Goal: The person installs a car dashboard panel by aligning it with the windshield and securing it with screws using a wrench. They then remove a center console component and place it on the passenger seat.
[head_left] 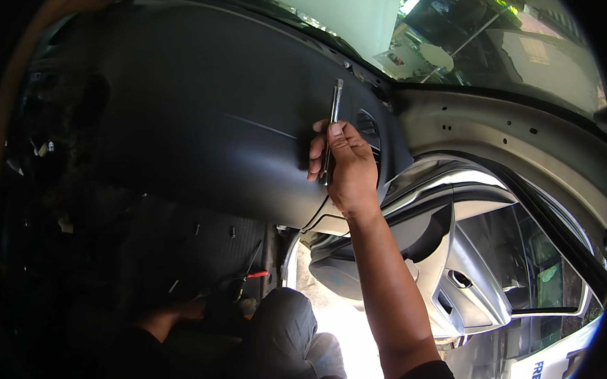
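My right hand [350,161] is raised in front of the dark dashboard [197,119], near its right end. Thumb and fingers close round a shiny chrome socket extension bar [336,102]. The bar stands nearly upright, its upper end tipped slightly right, and sticks out above and below the grip. Just behind the hand is a round air vent [366,123]. My left hand [194,308] is low in deep shadow over the footwell; its fingers cannot be made out. A thin pale strip [174,285] shows close to it.
An open car door [473,277] stands at the right, beside the metal door pillar [506,120]. A red-handled tool [256,274] and several small screws [233,231] lie on the dark floor mat. Another person's arm [9,81] seems to run along the far left rim.
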The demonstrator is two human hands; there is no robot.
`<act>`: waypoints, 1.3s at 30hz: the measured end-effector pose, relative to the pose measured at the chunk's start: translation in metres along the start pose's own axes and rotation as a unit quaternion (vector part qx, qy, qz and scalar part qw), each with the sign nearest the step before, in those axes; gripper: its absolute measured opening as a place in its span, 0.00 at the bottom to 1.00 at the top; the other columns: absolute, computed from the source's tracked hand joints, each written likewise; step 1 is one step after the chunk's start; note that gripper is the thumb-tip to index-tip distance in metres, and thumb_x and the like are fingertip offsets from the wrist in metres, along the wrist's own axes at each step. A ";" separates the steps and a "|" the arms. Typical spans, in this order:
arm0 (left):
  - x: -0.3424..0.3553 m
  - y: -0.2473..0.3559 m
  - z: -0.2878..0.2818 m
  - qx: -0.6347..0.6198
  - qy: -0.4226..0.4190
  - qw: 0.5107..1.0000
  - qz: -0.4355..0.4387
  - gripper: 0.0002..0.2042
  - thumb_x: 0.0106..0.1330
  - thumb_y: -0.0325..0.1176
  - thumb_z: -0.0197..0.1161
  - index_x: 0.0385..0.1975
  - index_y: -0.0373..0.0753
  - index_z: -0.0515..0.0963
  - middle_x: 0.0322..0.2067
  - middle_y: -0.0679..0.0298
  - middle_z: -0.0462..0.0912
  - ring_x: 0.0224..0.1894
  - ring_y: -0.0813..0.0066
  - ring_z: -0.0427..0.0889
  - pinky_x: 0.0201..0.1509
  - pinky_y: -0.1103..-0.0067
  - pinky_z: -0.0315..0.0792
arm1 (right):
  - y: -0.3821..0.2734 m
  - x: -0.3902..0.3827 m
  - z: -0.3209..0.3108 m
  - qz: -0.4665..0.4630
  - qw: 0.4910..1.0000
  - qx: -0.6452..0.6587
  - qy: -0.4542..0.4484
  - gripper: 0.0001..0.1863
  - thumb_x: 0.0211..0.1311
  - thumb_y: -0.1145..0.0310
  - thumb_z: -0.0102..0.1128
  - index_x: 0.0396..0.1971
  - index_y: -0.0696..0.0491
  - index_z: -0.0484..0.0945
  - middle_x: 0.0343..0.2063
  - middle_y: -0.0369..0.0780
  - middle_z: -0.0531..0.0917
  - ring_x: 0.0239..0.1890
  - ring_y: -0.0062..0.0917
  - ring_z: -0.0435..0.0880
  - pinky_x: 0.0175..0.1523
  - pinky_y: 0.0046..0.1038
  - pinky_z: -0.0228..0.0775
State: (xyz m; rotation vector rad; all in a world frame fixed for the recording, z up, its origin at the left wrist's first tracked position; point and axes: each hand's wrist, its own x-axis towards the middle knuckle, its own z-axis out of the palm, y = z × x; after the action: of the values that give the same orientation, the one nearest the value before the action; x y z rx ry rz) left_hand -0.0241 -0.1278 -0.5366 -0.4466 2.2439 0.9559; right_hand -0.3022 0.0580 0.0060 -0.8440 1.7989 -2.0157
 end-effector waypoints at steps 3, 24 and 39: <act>-0.027 0.047 -0.020 -0.208 0.072 0.975 0.011 0.16 0.78 0.41 0.56 0.51 0.36 0.83 0.31 0.65 0.82 0.33 0.76 0.79 0.39 0.75 0.74 | -0.006 -0.004 0.002 0.014 0.999 -0.031 -0.010 0.16 0.82 0.59 0.50 0.48 0.58 0.77 0.25 0.36 0.80 0.19 0.18 0.75 0.25 0.21 0.69; -0.184 0.249 -0.176 -0.765 0.143 0.457 0.430 0.17 0.81 0.49 0.51 0.29 0.48 0.67 0.21 0.70 0.65 0.24 0.77 0.66 0.33 0.73 0.67 | 0.022 -0.146 0.042 0.026 0.871 -0.458 -0.177 0.10 0.66 0.69 0.69 0.43 0.56 0.86 0.26 0.47 0.85 0.27 0.38 0.86 0.36 0.34 0.75; -0.161 0.290 -0.185 -0.815 0.136 0.303 0.474 0.13 0.78 0.48 0.53 0.36 0.46 0.71 0.28 0.65 0.71 0.31 0.66 0.70 0.38 0.65 0.69 | 0.056 -0.162 0.078 0.032 0.910 -0.399 -0.108 0.09 0.69 0.70 0.64 0.42 0.59 0.84 0.27 0.53 0.84 0.27 0.48 0.85 0.33 0.41 0.74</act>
State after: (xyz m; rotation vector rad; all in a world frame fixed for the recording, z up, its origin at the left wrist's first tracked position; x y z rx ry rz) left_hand -0.1399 -0.0585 -0.1818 0.1597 0.3513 3.7938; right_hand -0.1367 0.0824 -0.0814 -1.1319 2.4768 -1.0365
